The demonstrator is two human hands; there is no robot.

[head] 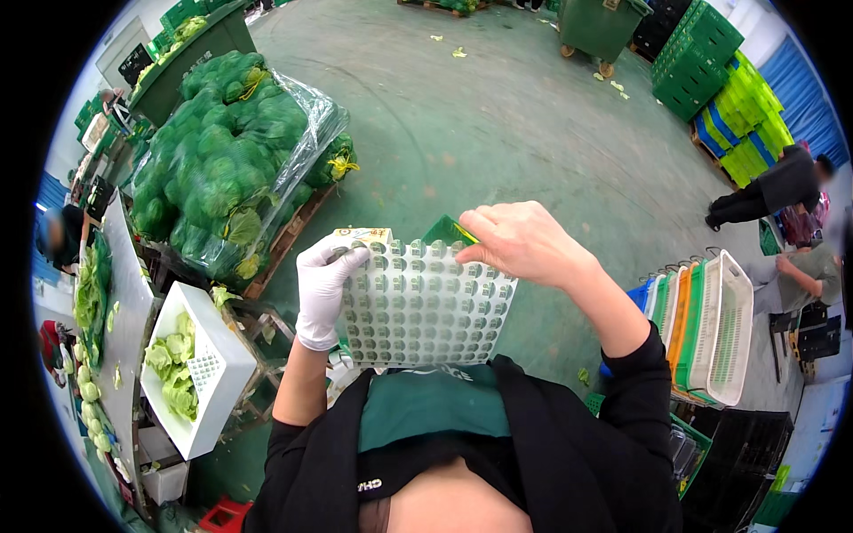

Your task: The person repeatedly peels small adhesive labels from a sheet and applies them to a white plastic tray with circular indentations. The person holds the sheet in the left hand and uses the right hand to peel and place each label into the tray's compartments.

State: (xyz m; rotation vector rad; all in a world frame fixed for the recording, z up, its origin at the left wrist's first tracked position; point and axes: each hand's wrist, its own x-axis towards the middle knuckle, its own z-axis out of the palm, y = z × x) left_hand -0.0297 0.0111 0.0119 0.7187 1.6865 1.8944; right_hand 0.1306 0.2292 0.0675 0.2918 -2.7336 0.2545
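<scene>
A translucent backing sheet of round green printed stickers (426, 306) hangs in front of my chest, set out in rows. My left hand (323, 286), in a white glove, pinches its upper left corner, with the thumb on the near face. At the upper right edge my bare right hand (516, 243) has the sheet between thumb and curled fingers. Whether a single sticker is lifted under those fingers is too small to tell. Just past the sheet's top edge show a printed carton (366, 234) and part of a green crate (445, 231).
At left stand a pallet of netted cabbages (220, 160), a metal table (126, 313) and a white bin (230, 373) holding leaves and a sticker sheet. At right are nested baskets (730, 326), stacked crates (693, 66) and a standing person (776, 186).
</scene>
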